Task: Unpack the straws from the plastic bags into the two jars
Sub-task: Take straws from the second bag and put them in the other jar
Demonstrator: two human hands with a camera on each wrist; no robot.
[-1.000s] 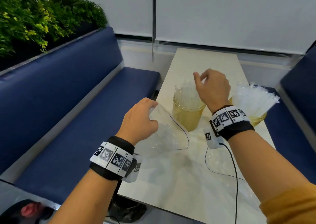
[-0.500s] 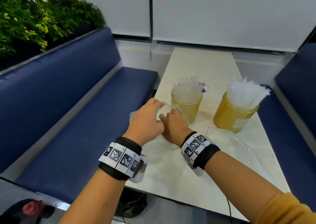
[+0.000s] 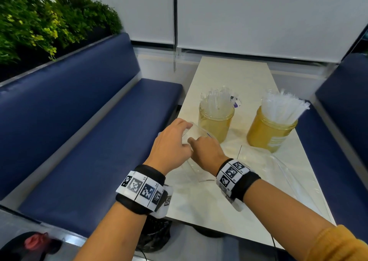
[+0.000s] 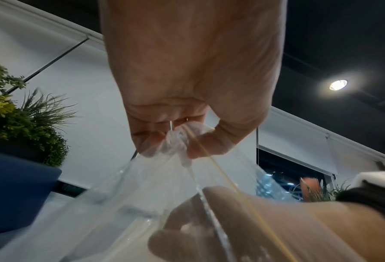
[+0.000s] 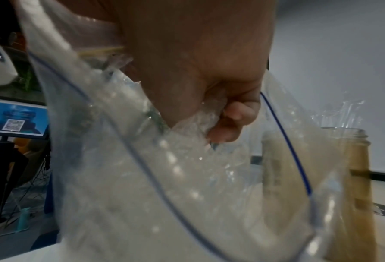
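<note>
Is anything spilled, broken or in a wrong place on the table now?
Nothing is spilled or broken. Both jars stand upright with straws inside. An emptied plastic bag lies flat beside the right jar; both hands hold another bag.

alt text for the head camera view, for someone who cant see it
Seen from above, a person's left hand and right hand hold a clear plastic bag at the near left of a pale table. Behind it stand two amber jars, both stuffed with clear straws. Blue benches flank the table.
</note>
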